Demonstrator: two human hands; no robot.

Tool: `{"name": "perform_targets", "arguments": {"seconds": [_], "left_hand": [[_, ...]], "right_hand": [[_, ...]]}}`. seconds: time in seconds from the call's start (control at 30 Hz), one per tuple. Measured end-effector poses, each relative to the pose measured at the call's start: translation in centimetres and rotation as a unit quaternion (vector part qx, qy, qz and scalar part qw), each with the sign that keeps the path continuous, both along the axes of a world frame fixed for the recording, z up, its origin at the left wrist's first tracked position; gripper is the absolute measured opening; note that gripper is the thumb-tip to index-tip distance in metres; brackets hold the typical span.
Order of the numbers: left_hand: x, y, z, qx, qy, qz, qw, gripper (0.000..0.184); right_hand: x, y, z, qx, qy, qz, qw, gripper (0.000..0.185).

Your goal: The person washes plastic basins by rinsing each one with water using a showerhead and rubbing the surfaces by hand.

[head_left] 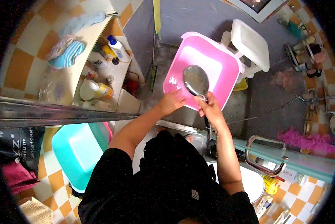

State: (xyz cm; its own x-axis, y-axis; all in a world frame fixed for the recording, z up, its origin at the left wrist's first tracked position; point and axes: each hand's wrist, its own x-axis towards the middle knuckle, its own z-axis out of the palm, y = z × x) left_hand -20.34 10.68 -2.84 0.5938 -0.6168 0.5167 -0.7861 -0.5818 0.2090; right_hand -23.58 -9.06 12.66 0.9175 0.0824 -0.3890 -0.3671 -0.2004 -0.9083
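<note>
My right hand (211, 108) is closed round the handle of a shower head (196, 80), whose silver-grey oval head is over a pink basin (227, 69). At the basin's near left edge, my left hand (172, 102) reaches over the rim, its fingers partly bent toward the inside. Whether those fingers hold anything is too small to tell. A bright wet-looking patch shows inside the basin just beyond them. The basin stands on the dark shower floor.
A white plastic stool (250, 44) stands behind the basin at the right. Shelves with bottles (118, 49) are at the left. A teal basin (79, 149) lies lower left. A glass door with a metal handle (251, 160) is at the right, and a metal rail (63, 113) at the left.
</note>
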Motion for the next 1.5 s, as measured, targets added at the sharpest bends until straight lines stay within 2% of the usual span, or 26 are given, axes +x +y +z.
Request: {"name": "perform_targets", "arguments": {"seconds": [0.07, 0.17, 0.2, 0.23, 0.33, 0.37, 0.43, 0.53, 0.63, 0.7, 0.77, 0.9, 0.97, 1.07, 1.17, 1.27, 1.5], "left_hand": [[0.2, 0.8, 0.0, 0.069, -0.065, -0.008, 0.995, 0.03], [0.1, 1.3, -0.4, 0.076, -0.06, 0.017, 0.995, 0.031], [0.1, 1.4, -0.7, 0.082, -0.056, 0.025, 0.995, 0.031], [0.0, 1.6, -0.9, 0.089, -0.052, 0.033, 0.994, 0.031], [-0.2, 1.5, -1.4, 0.069, -0.035, 0.024, 0.997, 0.026], [-0.1, 1.6, -1.4, 0.057, -0.029, 0.016, 0.998, 0.025], [-0.9, 1.7, -0.8, 0.043, -0.031, 0.014, 0.998, 0.024], [-1.2, 2.2, -1.0, 0.081, -0.034, 0.0, 0.996, 0.027], [-1.3, 2.5, -0.7, 0.102, -0.044, -0.005, 0.994, 0.027], [-1.3, 2.8, -0.5, 0.101, -0.052, -0.006, 0.994, 0.026], [-1.1, 3.1, -0.5, 0.098, -0.059, -0.012, 0.993, 0.025], [-1.1, 3.4, -1.0, 0.084, -0.055, -0.03, 0.995, 0.022], [-1.5, 3.4, -1.5, 0.07, -0.036, -0.045, 0.996, 0.02], [-2.5, 3.3, -3.1, 0.112, 0.048, -0.059, 0.991, 0.02], [-3.2, 2.5, -1.6, 0.132, 0.035, -0.085, 0.987, 0.028], [-4.0, 1.5, -2.1, 0.088, 0.008, -0.108, 0.99, 0.028], [-4.8, -0.3, -1.9, 0.113, 0.03, -0.14, 0.983, 0.02]], "right_hand": [[0.0, -2.4, -2.3, -0.037, -0.008, -0.048, 0.998, 0.028], [-0.1, -6.0, -4.3, -0.099, -0.041, -0.114, 0.988, 0.03], [0.1, -6.6, -3.8, -0.079, -0.034, -0.124, 0.989, 0.031], [0.2, -6.9, -3.5, -0.114, -0.052, -0.143, 0.982, 0.026], [1.7, -8.3, -2.7, -0.137, -0.107, -0.19, 0.966, 0.027], [2.4, -8.9, -2.6, -0.177, -0.13, -0.202, 0.954, 0.028], [3.9, -10.3, -2.3, -0.143, -0.157, -0.235, 0.949, 0.033], [4.2, -10.8, 0.2, -0.156, -0.163, -0.217, 0.95, 0.03], [3.1, -10.3, 1.8, -0.174, -0.1, -0.168, 0.965, 0.03], [2.6, -9.5, 1.4, -0.131, -0.068, -0.117, 0.982, 0.029], [2.6, -9.7, -1.0, -0.153, -0.071, -0.112, 0.979, 0.028], [3.9, -10.1, -2.5, -0.117, -0.13, -0.189, 0.966, 0.029], [5.0, -10.1, -1.7, -0.099, -0.138, -0.213, 0.962, 0.028], [7.2, -9.3, -0.3, -0.106, -0.176, -0.229, 0.951, 0.027], [8.5, -7.3, 2.7, -0.111, -0.189, -0.217, 0.951, 0.032], [9.5, -6.0, 3.4, -0.144, -0.214, -0.175, 0.95, 0.033], [8.5, -3.0, 4.8, -0.154, -0.199, -0.026, 0.967, 0.032]]}}
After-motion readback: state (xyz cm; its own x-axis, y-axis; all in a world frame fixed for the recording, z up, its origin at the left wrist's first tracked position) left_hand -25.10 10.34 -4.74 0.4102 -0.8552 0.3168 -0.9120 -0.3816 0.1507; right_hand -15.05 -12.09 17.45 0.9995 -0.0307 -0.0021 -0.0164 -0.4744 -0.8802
